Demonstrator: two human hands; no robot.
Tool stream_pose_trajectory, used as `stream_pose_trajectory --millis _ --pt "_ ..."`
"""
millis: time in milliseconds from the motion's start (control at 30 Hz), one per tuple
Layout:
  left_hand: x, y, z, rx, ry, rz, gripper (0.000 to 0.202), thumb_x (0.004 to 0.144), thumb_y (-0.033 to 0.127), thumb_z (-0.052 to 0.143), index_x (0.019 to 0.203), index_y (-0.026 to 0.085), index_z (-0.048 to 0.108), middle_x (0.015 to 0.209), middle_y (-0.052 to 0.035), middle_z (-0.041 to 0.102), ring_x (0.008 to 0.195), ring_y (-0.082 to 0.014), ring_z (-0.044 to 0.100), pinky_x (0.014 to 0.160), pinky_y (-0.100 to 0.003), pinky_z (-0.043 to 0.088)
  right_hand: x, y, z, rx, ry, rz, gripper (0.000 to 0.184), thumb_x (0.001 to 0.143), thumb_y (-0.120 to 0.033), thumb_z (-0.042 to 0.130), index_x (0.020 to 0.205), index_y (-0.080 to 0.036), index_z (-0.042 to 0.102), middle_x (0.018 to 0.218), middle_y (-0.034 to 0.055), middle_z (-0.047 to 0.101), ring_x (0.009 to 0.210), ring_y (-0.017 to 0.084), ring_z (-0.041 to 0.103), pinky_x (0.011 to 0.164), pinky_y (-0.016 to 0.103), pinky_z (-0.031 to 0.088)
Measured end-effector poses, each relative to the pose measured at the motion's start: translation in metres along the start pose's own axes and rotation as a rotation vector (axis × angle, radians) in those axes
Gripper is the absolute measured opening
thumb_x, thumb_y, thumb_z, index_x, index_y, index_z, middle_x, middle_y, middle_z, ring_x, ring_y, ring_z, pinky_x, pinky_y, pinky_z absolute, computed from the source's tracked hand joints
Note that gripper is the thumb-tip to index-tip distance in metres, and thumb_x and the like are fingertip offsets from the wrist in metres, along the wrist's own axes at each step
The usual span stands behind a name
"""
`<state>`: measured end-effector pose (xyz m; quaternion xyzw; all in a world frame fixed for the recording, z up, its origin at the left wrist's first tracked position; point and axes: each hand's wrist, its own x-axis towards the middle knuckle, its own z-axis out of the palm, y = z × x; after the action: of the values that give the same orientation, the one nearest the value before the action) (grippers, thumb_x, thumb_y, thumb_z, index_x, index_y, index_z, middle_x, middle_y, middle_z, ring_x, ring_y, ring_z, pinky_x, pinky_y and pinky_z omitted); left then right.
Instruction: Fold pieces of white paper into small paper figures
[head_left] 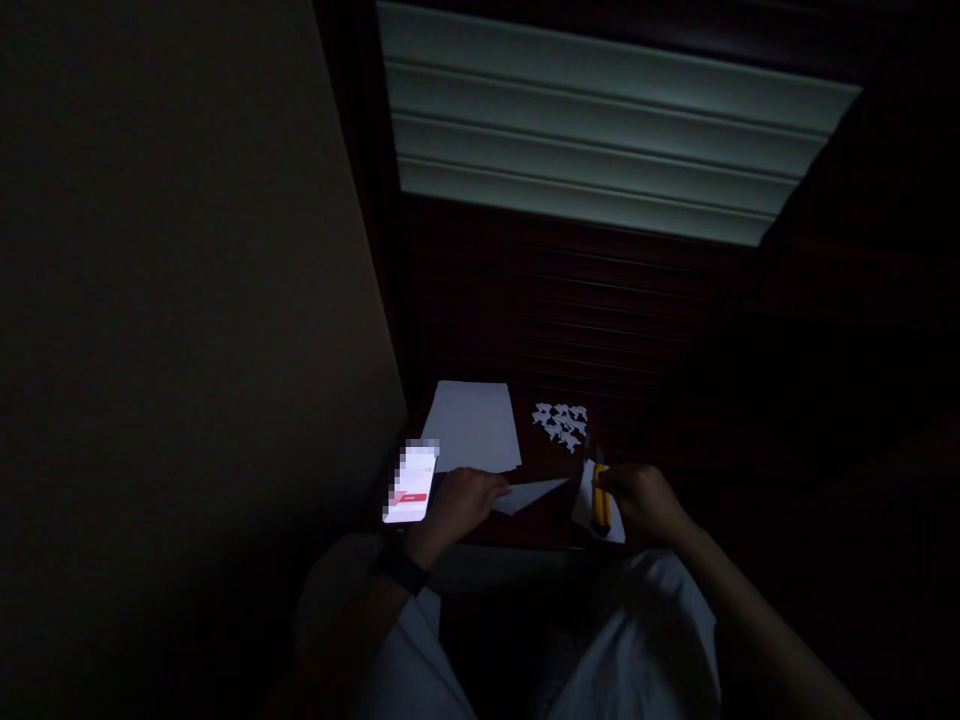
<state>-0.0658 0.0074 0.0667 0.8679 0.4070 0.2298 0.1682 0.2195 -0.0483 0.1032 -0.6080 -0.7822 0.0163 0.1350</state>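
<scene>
The left hand (466,498) holds a pointed paper piece (527,495) — a lit phone (412,482) beside that hand — while the right hand (643,494) grips a yellow cutter (601,502) over a paper scrap (616,525). White cut-outs (562,423) and sheets (472,428) lie on the dark worktop (549,466).

The scraps (564,424) lie right of the paper sheets (472,428), behind the held paper (527,496) and the cutter (601,503).

There are two hands (463,502) (646,497), one phone (412,480), one cutter (601,503), one wristband (403,572), one paper pile (474,425) and two loose papers (529,495) (617,524); the white scraps (562,424) are several, too crowded for exact counting.
</scene>
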Motion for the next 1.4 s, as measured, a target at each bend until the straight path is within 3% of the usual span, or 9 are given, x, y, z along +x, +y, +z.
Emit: stream_pose_trajectory --millis 133,200,267,367,467,533,1100,1300,1400 --pt "-0.001 -0.015 0.008 -0.219 0.019 -0.145 0.031 0.083 0.036 0.041 0.079 0.018 0.066 0.070 -0.0018 0.066 0.063 -0.0148 0.058 0.057 -0.022 0.038 -0.002 0.019 0.010 0.316 0.084 0.190 0.030 0.082 -0.035 0.043 0.072 -0.016 0.064 0.069 0.0072 0.065 0.063 0.018 0.060 0.057 0.025 0.041" --pt "-0.001 -0.017 0.014 -0.308 0.018 -0.159 0.030 0.081 0.037 0.043 0.079 0.017 0.066 0.070 -0.0014 0.066 0.063 -0.0144 0.058 0.057 -0.022 0.038 0.002 0.013 0.020 0.522 0.105 0.216 0.030 0.080 -0.040 0.046 0.074 -0.016 0.064 0.073 0.0063 0.066 0.067 0.018 0.061 0.060 0.026 0.043" --pt "-0.002 -0.016 0.021 -0.376 -0.001 -0.156 0.029 0.080 0.036 0.045 0.079 0.016 0.066 0.072 -0.0013 0.066 0.065 -0.0143 0.057 0.058 -0.021 0.038 0.009 0.002 0.032 0.744 0.144 0.217 0.029 0.075 -0.042 0.053 0.088 -0.017 0.061 0.086 0.0066 0.065 0.078 0.019 0.061 0.068 0.028 0.045" --pt "-0.003 -0.012 0.028 -0.437 -0.049 -0.167 0.030 0.079 0.038 0.046 0.076 0.015 0.066 0.072 -0.0017 0.066 0.067 -0.0148 0.057 0.058 -0.021 0.038 0.023 -0.016 0.050 1.016 0.095 0.222 0.041 0.065 -0.043 0.063 0.098 -0.017 0.057 0.088 0.0062 0.065 0.079 0.018 0.060 0.069 0.028 0.046" --pt "-0.005 -0.010 0.030 -0.463 -0.091 -0.189 0.030 0.077 0.039 0.047 0.076 0.015 0.066 0.073 -0.0025 0.066 0.068 -0.0155 0.057 0.058 -0.021 0.039 0.032 -0.022 0.062 1.042 0.085 0.286 0.032 0.064 -0.046 0.062 0.071 -0.014 0.059 0.068 0.0036 0.063 0.063 0.015 0.057 0.058 0.026 0.044" --pt "-0.006 -0.010 0.029 -0.481 -0.099 -0.193 0.029 0.076 0.037 0.048 0.076 0.015 0.066 0.074 -0.0028 0.066 0.069 -0.0158 0.057 0.059 -0.021 0.039 0.034 -0.021 0.065 1.047 0.064 0.312 0.032 0.062 -0.045 0.065 0.063 -0.014 0.058 0.061 0.0020 0.060 0.057 0.013 0.055 0.054 0.024 0.042" --pt "-0.014 -0.014 0.026 -0.518 -0.233 -0.179 0.028 0.070 0.039 0.055 0.071 0.014 0.069 0.067 -0.0022 0.066 0.061 -0.0143 0.055 0.053 -0.020 0.036 0.020 -0.013 0.045 1.240 -0.272 0.334 0.024 0.053 -0.031 0.073 0.059 -0.012 0.060 0.053 0.0015 0.061 0.050 0.013 0.055 0.051 0.023 0.042" --pt "-0.016 -0.031 0.035 -0.554 -0.225 -0.233 0.029 0.069 0.040 0.057 0.069 0.014 0.069 0.066 -0.0027 0.066 0.061 -0.0151 0.056 0.054 -0.021 0.037 0.016 0.008 0.049 1.269 -0.168 0.388 0.028 0.054 -0.036 0.072 0.059 -0.012 0.058 0.056 0.0028 0.061 0.052 0.013 0.055 0.053 0.025 0.042" --pt "-0.013 -0.041 0.045 -0.679 -0.083 -0.325 0.032 0.069 0.043 0.057 0.073 0.013 0.067 0.071 -0.0040 0.066 0.066 -0.0169 0.057 0.058 -0.023 0.040 0.014 0.008 0.059 1.340 -0.096 0.459 0.031 0.056 -0.040 0.072 0.065 -0.013 0.058 0.061 0.0032 0.062 0.057 0.015 0.058 0.058 0.027 0.045"
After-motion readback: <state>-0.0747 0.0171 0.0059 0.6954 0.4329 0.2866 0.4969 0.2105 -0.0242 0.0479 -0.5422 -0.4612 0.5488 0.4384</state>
